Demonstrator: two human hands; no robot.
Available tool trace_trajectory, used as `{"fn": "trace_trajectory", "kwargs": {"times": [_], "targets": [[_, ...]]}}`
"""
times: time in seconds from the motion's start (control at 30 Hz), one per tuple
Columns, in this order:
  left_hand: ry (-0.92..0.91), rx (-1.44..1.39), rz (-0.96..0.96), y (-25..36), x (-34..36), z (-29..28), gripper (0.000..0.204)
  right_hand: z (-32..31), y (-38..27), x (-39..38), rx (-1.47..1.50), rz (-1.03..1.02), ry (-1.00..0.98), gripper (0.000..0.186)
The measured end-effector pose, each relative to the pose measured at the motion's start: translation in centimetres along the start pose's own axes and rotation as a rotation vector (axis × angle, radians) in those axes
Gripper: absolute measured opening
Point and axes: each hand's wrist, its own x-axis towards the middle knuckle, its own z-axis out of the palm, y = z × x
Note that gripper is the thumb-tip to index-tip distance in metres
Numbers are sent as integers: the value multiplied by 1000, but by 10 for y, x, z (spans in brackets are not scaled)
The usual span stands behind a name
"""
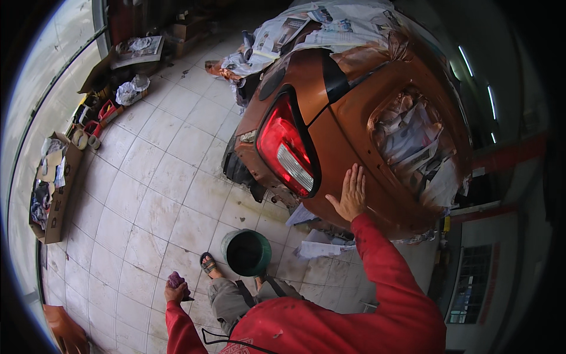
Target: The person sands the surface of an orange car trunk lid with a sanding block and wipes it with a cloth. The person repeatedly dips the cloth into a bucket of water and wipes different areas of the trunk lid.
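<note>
My right hand (351, 193) lies flat, fingers spread, on the orange rear panel of a car (348, 127), just right of its red tail light (287, 147). Low at my left side, my left hand (175, 289) is closed around a small purple cloth or pad (175, 278). I crouch in red sleeves, with a sandalled foot (207, 264) on the tiled floor. A green bucket (246, 252) stands between that foot and the car.
Newspaper masks the car's rear window (415, 138) and roof (330, 23). More paper sheets (315, 248) lie under the bumper. Cardboard boxes (54, 189) with rags, cans and clutter (97, 118) line the left wall. A white tiled floor (153, 194) spreads between.
</note>
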Motion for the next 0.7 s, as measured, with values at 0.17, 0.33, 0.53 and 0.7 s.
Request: {"fn": "trace_trajectory", "kwargs": {"times": [0.17,0.33,0.53,0.7], "targets": [[-209,-14,14,26,16,-7,75,-7,-3,0,27,18,-62,121],[-297,51,-10,33,25,-1,76,-9,-5,9,98,7,-16,119],[-278,86,40,49,28,-6,69,-7,-54,143,125,-44,198,109],[-253,-44,38,12,44,13,65,-17,-106,300,6,11,128,119]]}}
